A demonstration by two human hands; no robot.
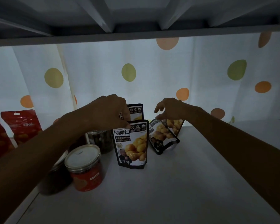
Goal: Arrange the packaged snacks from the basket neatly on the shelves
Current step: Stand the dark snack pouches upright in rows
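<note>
The left hand point(111, 110) pinches the top edge of the front chestnut pouch point(132, 146), which stands upright mid-shelf. The right hand point(171, 109) hovers with fingers loosely spread, holding nothing, over the leaning chestnut pouch point(162, 138) (contact is too dark to tell). A third chestnut pouch point(137, 111) stands behind the front one. The step looks like straightening a row on the white shelf point(168, 183). Next, the leaning pouch likely needs setting upright beside its neighbour, clear of the foil-lidded jar point(85, 168) on the left.
</note>
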